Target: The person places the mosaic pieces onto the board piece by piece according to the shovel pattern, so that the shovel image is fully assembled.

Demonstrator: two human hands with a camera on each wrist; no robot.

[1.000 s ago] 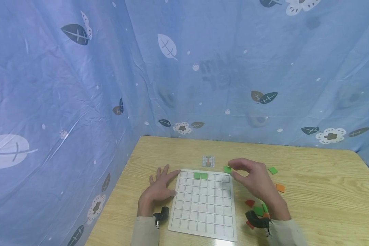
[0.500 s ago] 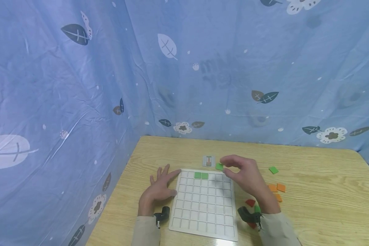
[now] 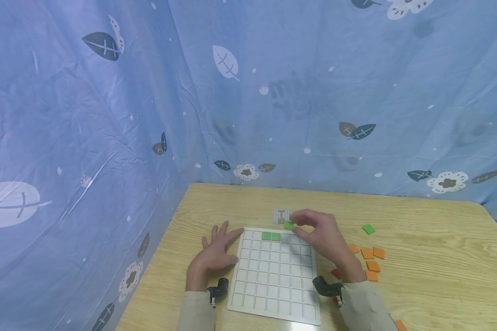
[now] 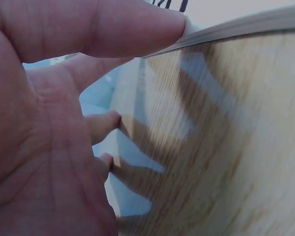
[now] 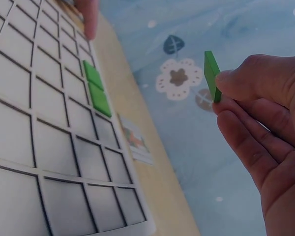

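Observation:
A white grid board [image 3: 273,280] lies on the wooden table, its cells framed by raised lines. Two green square tiles [image 5: 97,88] sit side by side in its far row. My right hand [image 3: 318,230] pinches another green square tile [image 5: 211,73] between thumb and fingers, held above the board's far edge. My left hand [image 3: 213,257] lies spread at the board's left side, its thumb [image 4: 137,29] and index fingertip touching the edge. A small picture card [image 3: 279,216] with a printed grid lies just beyond the board.
Right of the board lie several orange tiles [image 3: 367,253], and farther back a loose green tile [image 3: 368,229]. Red pieces [image 3: 336,273] show partly behind the right wrist. A blue patterned curtain [image 3: 281,115] hangs along the table's far and left edges.
My right hand has moved left along the board's far edge with the green tile, toward the two placed tiles. More orange tiles show behind it. My left hand has stayed put.

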